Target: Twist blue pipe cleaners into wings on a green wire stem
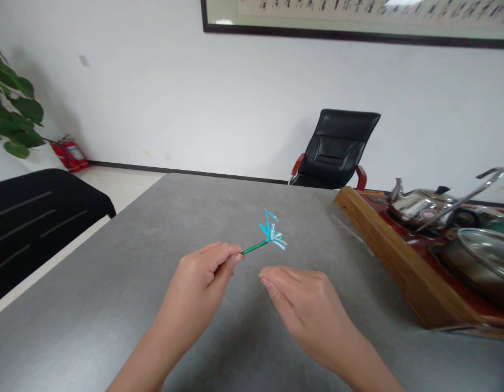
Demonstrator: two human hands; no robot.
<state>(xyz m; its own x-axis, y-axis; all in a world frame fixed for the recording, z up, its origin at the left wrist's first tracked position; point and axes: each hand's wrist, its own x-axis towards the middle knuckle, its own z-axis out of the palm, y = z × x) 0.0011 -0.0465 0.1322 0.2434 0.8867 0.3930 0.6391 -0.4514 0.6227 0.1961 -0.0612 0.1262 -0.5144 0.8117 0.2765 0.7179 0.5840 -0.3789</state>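
Observation:
Thumb and fingers of my left hand (208,277) pinch the green stem of a small craft flower (268,238). Its light-blue petals and pale, bead-like parts point to the right, and one thin blue strand bends upward. The flower is held above the grey table (153,218). Lower and to the right is my right hand (298,299), its fingertips pressed together, apart from the flower. Whatever may be between those fingertips is too small or hidden to make out. The lower end of the stem is covered by my left fingers.
On the right stands a wooden tea tray (382,261) with a metal kettle (427,204) and a lidded pot (480,261). A black office chair (337,144) is behind the table. Another black seat (43,218), a plant (18,103) and a red fire extinguisher (72,152) are at left.

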